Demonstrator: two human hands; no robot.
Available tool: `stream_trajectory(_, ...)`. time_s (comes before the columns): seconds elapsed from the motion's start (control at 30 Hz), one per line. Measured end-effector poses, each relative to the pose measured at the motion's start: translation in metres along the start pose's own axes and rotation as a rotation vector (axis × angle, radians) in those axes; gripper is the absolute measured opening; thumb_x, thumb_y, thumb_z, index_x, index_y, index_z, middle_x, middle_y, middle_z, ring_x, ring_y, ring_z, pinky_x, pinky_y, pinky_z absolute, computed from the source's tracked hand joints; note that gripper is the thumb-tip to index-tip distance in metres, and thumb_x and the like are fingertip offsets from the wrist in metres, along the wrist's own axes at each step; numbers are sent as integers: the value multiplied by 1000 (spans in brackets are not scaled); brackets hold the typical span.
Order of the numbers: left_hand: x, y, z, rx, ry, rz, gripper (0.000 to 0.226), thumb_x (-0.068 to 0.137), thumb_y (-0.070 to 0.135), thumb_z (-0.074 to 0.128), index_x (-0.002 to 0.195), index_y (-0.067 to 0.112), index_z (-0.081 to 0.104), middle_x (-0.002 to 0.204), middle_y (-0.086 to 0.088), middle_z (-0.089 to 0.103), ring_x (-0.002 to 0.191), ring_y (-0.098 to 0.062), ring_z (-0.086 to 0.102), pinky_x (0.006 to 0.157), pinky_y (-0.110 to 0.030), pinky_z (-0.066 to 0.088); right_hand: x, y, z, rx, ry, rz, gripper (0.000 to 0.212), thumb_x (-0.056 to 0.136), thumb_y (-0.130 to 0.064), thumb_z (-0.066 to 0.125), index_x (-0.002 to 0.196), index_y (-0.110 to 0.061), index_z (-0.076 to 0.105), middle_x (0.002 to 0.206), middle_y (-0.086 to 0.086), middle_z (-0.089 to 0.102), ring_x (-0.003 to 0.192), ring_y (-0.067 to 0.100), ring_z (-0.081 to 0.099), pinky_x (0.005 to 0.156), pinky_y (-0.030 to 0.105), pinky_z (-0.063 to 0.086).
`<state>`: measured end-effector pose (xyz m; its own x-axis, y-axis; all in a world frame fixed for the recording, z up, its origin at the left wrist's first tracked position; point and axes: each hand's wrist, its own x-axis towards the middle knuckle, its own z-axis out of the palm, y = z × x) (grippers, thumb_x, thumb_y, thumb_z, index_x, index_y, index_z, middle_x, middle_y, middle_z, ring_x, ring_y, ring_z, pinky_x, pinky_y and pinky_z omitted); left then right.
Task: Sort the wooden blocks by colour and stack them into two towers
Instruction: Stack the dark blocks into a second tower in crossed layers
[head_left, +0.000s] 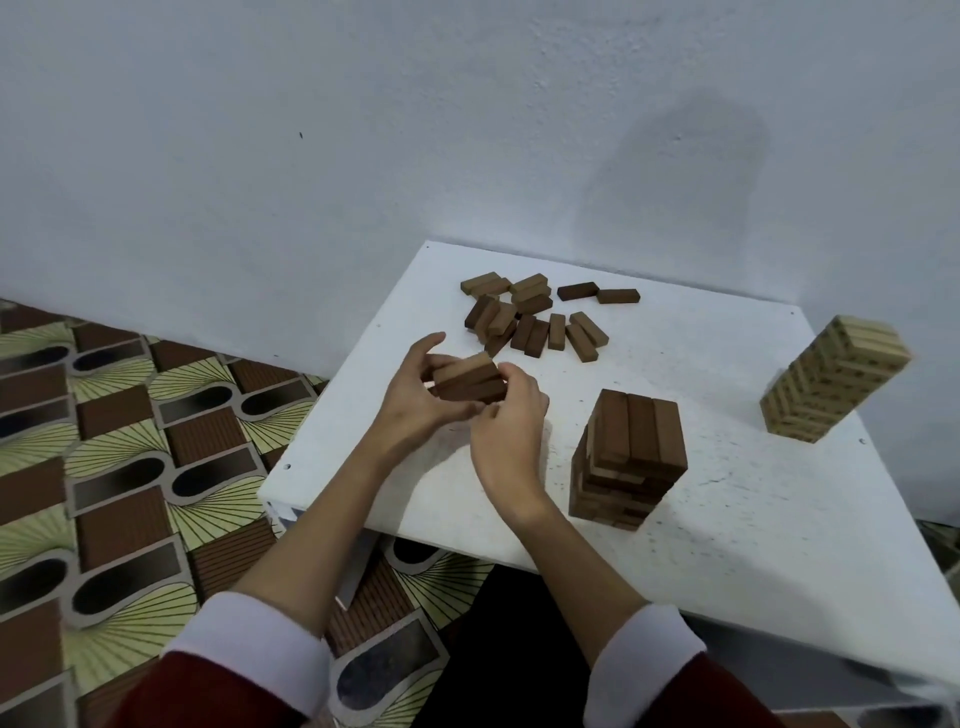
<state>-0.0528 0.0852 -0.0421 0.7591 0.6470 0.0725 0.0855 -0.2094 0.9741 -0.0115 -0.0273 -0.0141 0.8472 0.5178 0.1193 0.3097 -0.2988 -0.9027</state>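
A small bundle of dark brown blocks (469, 380) is held above the white table (737, 519), near its left side. My left hand (415, 400) grips the bundle from the left, and my right hand (511, 415) grips it from the right. A dark brown tower (628, 457) stands to the right of my hands, topped by three blocks side by side. At the table's right edge rises a taller light-coloured tower (836, 384). Several loose dark blocks (535, 317) lie in a heap at the far side of the table.
A pale wall (363, 130) runs close behind the table. Left of the table and below it lies a patterned floor mat (119, 467) in brown and yellow. Bare tabletop stretches between the two towers and in front of them.
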Motion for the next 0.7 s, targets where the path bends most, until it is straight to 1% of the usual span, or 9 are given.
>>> stream_trajectory(0.17, -5, 41, -5, -133, 17, 79, 90, 59, 6, 85, 134, 26, 40, 115, -2, 61, 107, -7, 59, 85, -19, 50, 1, -29, -21, -49, 34, -180, 58, 85, 17, 39, 137, -7, 39, 136, 6, 41, 129, 14, 25, 90, 3, 21)
stream_trajectory(0.23, -7, 53, -2, -163, -7, 114, 87, 57, 10, 82, 132, 28, 41, 114, -1, 62, 109, -8, 59, 89, -25, 52, 3, -35, -37, -56, 50, -243, 53, 84, 16, 44, 132, -6, 46, 131, 5, 45, 129, 17, 29, 89, 0, 22)
stream_trajectory(0.3, -10, 67, 6, -163, -47, 151, 84, 58, 11, 81, 129, 31, 42, 115, -1, 62, 111, -9, 58, 89, -25, 52, 6, -37, -61, -39, 45, -290, 47, 83, 12, 52, 124, -11, 53, 120, -1, 46, 123, 19, 38, 90, 4, 28)
stream_trajectory(0.37, -12, 77, 16, -138, -90, 172, 85, 59, 10, 82, 131, 30, 42, 117, -1, 61, 110, -8, 59, 88, -24, 51, 9, -35, -88, -56, -19, -306, 45, 82, 6, 60, 119, -19, 53, 115, -6, 45, 119, 18, 43, 93, 11, 34)
stream_trajectory(0.43, -13, 86, 29, -97, -160, 196, 90, 60, 5, 84, 136, 25, 39, 116, 0, 61, 107, -7, 60, 90, -23, 50, 13, -27, -120, -114, -117, -295, 53, 81, -1, 66, 127, -21, 48, 122, -7, 44, 120, 13, 41, 97, 14, 33)
stream_trajectory(0.47, -13, 89, 37, -69, -203, 205, 92, 61, 3, 84, 138, 24, 38, 116, -1, 61, 106, -5, 60, 90, -20, 50, 14, -21, -136, -134, -170, -282, 61, 80, -4, 68, 133, -21, 43, 129, -7, 41, 123, 11, 39, 98, 12, 31)
stream_trajectory(0.53, -16, 93, 53, -4, -285, 221, 94, 62, 1, 85, 140, 24, 36, 116, 0, 59, 105, 0, 58, 87, -13, 47, 16, -10, -160, -163, -281, -239, 71, 79, -6, 71, 138, -24, 36, 139, -6, 37, 128, 8, 34, 92, 0, 28)
stream_trajectory(0.63, -21, 96, 78, 110, -371, 264, 97, 61, 6, 86, 141, 23, 33, 114, 5, 58, 107, 0, 55, 91, -8, 41, 14, 8, -186, -234, -362, -193, 76, 77, -8, 74, 139, -26, 33, 139, -7, 41, 128, 4, 36, 96, 1, 28)
stream_trajectory(0.7, -23, 95, 85, 162, -409, 268, 98, 62, 10, 86, 143, 23, 32, 111, 9, 57, 110, -2, 54, 92, -8, 38, 12, 18, -191, -283, -362, -177, 79, 76, -9, 75, 139, -28, 32, 135, -7, 44, 126, 3, 37, 91, -5, 24)
